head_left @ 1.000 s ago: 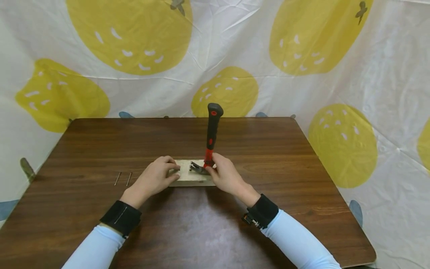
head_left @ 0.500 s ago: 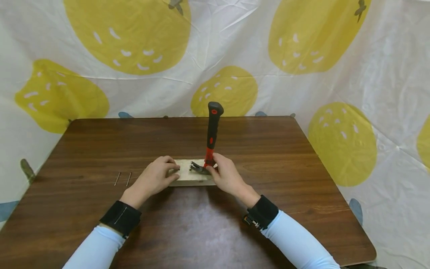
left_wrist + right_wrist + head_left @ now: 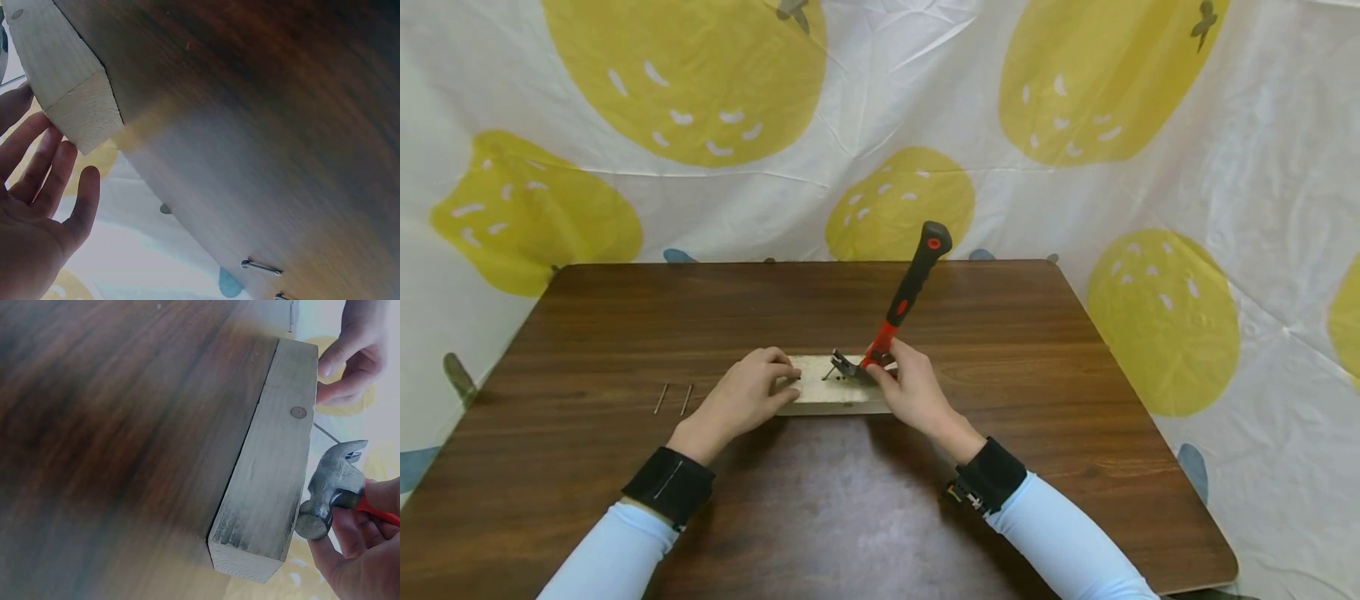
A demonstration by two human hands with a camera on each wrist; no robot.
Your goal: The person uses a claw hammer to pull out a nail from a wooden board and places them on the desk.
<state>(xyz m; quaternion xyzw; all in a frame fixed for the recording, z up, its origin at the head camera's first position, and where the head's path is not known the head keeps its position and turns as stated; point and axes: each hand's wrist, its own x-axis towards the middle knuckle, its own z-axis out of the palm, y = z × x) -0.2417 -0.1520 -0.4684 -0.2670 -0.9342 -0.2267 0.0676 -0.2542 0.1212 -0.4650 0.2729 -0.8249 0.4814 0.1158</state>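
A pale wooden block [image 3: 811, 392] lies on the table with its long side facing me. My left hand [image 3: 747, 393] rests its thumb and fingertips on the block's left end; in the left wrist view its fingers [image 3: 78, 200] are spread and only slightly bent. My right hand [image 3: 912, 390] grips a claw hammer [image 3: 910, 283] by its head and lower neck. The black-and-red handle leans up to the right. A slanted nail [image 3: 326, 432] runs from the block's top up to the hammer's claw. The round striking face [image 3: 312, 526] is right at the block's top edge. Small dark spots mark the top.
Two loose nails [image 3: 660, 398] lie on the brown wooden table [image 3: 625, 325] left of my left hand. A white curtain [image 3: 880, 92] with yellow fruit prints hangs behind the table and along its sides.
The hammer handle has tipped from nearly upright to the right, and its claw has risen with the slanted nail showing below. My right hand turned slightly with it; the left hand stayed put.
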